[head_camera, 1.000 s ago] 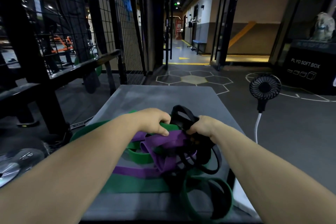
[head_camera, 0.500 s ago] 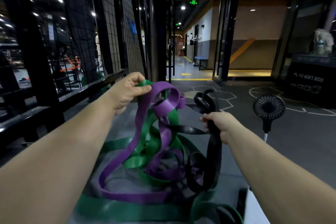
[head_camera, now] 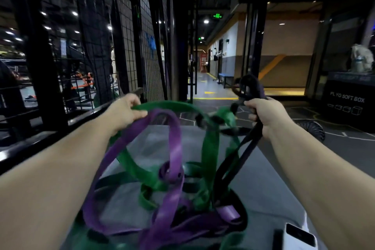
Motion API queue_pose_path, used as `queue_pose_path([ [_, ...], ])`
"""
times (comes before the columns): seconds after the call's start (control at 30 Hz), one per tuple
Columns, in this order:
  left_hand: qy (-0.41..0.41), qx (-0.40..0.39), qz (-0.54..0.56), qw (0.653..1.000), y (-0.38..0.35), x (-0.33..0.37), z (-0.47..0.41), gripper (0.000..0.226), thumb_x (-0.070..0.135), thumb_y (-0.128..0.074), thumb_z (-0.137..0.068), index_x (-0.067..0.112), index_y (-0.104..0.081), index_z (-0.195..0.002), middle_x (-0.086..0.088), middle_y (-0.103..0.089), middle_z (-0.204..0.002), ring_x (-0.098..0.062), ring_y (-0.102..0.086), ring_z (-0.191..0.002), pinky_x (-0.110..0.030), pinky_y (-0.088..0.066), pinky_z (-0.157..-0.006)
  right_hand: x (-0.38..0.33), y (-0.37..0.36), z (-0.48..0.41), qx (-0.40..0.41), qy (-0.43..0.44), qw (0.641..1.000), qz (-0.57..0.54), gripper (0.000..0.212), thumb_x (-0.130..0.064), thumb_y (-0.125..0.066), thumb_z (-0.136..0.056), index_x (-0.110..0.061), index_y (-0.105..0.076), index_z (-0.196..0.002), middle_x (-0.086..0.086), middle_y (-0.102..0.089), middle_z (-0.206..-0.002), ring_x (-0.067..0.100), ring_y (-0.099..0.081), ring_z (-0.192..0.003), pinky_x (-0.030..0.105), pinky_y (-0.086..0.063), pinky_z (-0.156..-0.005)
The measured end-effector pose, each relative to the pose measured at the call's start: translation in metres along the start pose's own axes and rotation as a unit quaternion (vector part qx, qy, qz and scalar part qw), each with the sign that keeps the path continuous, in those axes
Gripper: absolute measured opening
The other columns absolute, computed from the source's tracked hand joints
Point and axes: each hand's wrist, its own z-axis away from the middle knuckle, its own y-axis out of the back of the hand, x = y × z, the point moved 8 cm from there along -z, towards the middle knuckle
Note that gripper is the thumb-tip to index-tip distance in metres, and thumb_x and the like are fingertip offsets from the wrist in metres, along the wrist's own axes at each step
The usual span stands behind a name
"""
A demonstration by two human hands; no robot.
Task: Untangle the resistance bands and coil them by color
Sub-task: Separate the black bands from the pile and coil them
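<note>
A tangle of resistance bands hangs between my raised hands above a grey padded box [head_camera: 261, 186]. My left hand [head_camera: 125, 110] pinches the top of a green band [head_camera: 209, 148] and a purple band [head_camera: 174, 148] together. My right hand [head_camera: 261, 115] grips a black band [head_camera: 241, 156], whose loop sticks up above the fist. The green band stretches across from hand to hand and is knotted with the black one near my right hand. The lower loops of all three colours lie heaped on the box.
A black wire-mesh cage wall [head_camera: 132, 46] and a black rail [head_camera: 60, 124] run along the left. A small black fan [head_camera: 312, 130] stands right of the box, partly behind my right arm. A black plyo soft box [head_camera: 349, 103] sits at far right. A white device [head_camera: 300, 235] lies at the box's near right corner.
Both hands have lifted the bands up off the box and pulled apart. The tangle has stretched open, with the green band now taut between the hands.
</note>
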Motion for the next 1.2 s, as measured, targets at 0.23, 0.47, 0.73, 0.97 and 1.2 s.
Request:
queue_pose_path([
  [0.23, 0.032, -0.206, -0.176, 0.962, -0.109, -0.063, 0.045, 0.029, 0.009, -0.069, -0.085, 0.020, -0.054, -0.108, -0.002, -0.061, -0.116, -0.021, -0.060, -0.107, -0.034, -0.048, -0.091, 0.051, -0.017, 0.017, -0.125, -0.006, 0.986, 0.107, 0.018, -0.010, -0.065, -0.091, -0.017, -0.051, -0.083, 0.001, -0.043, -0.061, 0.012, -0.036, -0.047, 0.018, -0.029, -0.036],
  [0.47, -0.047, -0.324, -0.164, 0.930, -0.186, 0.005, 0.074, 0.079, 0.017, -0.067, -0.084, 0.028, -0.024, -0.150, 0.004, -0.032, -0.153, -0.016, -0.043, -0.126, -0.029, -0.040, -0.103, 0.041, -0.033, 0.040, -0.202, 0.026, 0.965, 0.167, 0.009, -0.014, -0.060, -0.095, -0.016, -0.052, -0.091, 0.004, -0.062, -0.068, 0.013, -0.040, -0.048, 0.020, -0.030, -0.040],
  [0.73, -0.097, -0.319, -0.203, 0.921, -0.251, 0.033, 0.108, 0.121, 0.048, -0.085, -0.062, 0.039, 0.001, -0.147, -0.002, -0.035, -0.152, -0.027, -0.042, -0.134, -0.039, -0.039, -0.107, 0.029, -0.034, 0.044, -0.212, 0.018, 0.971, 0.107, 0.009, -0.018, -0.060, -0.095, -0.016, -0.053, -0.090, 0.003, -0.062, -0.064, 0.011, -0.039, -0.044, 0.021, -0.029, -0.038],
  [0.97, -0.075, -0.317, -0.237, 0.915, -0.249, 0.016, 0.105, 0.041, 0.036, -0.070, -0.079, 0.024, -0.052, -0.114, -0.001, -0.063, -0.109, -0.020, -0.061, -0.096, -0.029, -0.050, -0.079, 0.032, -0.014, 0.042, -0.189, -0.017, 0.981, 0.044, 0.006, -0.018, -0.059, -0.096, -0.017, -0.054, -0.098, 0.002, -0.062, -0.062, 0.010, -0.039, -0.044, 0.019, -0.028, -0.037],
  [1.2, -0.031, -0.294, -0.021, 0.955, -0.188, 0.068, 0.076, 0.033, 0.017, -0.073, -0.071, 0.018, -0.059, -0.100, -0.004, -0.065, -0.095, -0.024, -0.064, -0.087, -0.033, -0.052, -0.079, 0.046, -0.002, 0.039, -0.156, -0.051, 0.974, 0.153, 0.005, -0.016, -0.059, -0.097, -0.014, -0.055, -0.095, 0.006, -0.065, -0.068, 0.009, -0.044, -0.038, 0.017, -0.030, -0.035],
])
